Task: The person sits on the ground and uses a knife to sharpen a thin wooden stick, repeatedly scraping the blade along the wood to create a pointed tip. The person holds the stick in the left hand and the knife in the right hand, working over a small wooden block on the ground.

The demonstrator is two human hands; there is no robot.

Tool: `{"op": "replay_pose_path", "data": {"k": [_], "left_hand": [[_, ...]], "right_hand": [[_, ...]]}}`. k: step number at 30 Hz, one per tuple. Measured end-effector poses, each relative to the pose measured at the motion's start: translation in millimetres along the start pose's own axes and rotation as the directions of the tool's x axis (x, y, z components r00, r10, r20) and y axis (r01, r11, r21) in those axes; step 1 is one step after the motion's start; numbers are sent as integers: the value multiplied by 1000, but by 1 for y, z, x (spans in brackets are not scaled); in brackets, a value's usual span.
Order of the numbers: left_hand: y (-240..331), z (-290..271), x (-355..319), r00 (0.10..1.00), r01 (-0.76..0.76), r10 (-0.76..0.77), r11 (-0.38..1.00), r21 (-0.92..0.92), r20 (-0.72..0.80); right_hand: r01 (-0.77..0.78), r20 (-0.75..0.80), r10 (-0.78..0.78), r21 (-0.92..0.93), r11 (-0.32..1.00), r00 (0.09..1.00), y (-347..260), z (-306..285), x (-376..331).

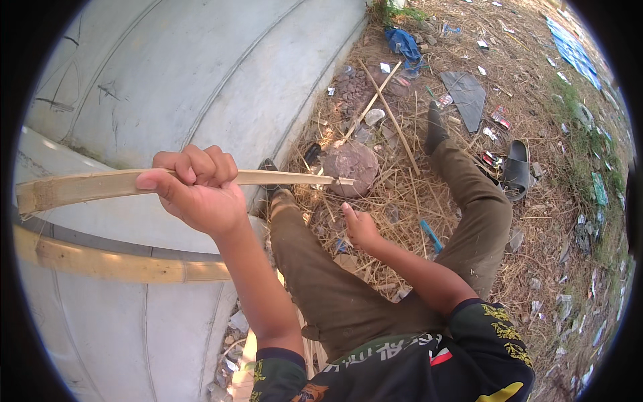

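My left hand [201,184] is closed round a long split bamboo strip [87,189], thumb along its near side. The strip runs from the far left to a narrow tip over a round reddish-brown block [358,161] between my feet. Whether the tip touches the block I cannot tell. Just below the block and to the right of the strip's tip, my right hand [362,230] has its fingers curled and its thumb pointing forward. Anything inside that hand is hidden.
A grey concrete wall [221,60] rises on the left, with a bamboo pole [120,262] across it. Two crossed sticks [382,94] lie beyond the block. Dry straw and litter surround a blue-handled tool [432,236], a black sandal [516,171] and a grey sheet piece [465,97].
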State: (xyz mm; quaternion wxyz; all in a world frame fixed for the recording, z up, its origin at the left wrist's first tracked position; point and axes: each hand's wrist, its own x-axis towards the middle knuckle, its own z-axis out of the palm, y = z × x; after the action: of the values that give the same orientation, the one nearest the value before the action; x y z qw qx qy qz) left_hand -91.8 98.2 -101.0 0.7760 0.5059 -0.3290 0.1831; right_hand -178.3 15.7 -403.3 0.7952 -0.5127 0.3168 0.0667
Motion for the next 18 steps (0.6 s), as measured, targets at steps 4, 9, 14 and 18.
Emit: {"op": "replay_pose_path", "data": {"k": [4, 9, 14, 18], "left_hand": [[-1, -17, -2, 999, 16, -17, 1000, -17, -40], [5, -13, -13, 994, 19, -2, 987, -157, 107], [10, -48, -19, 999, -48, 48, 996, -74, -8], [12, -51, -20, 995, -44, 37, 996, -81, -96]], "right_hand": [[575, 206, -538, -245, 780, 817, -56, 19, -35], [494, -125, -520, -191, 848, 845, 26, -16, 51], [211, -35, -236, -333, 919, 971, -9, -26, 39], [773, 380, -691, -465, 431, 615, -35, 7, -20]]}}
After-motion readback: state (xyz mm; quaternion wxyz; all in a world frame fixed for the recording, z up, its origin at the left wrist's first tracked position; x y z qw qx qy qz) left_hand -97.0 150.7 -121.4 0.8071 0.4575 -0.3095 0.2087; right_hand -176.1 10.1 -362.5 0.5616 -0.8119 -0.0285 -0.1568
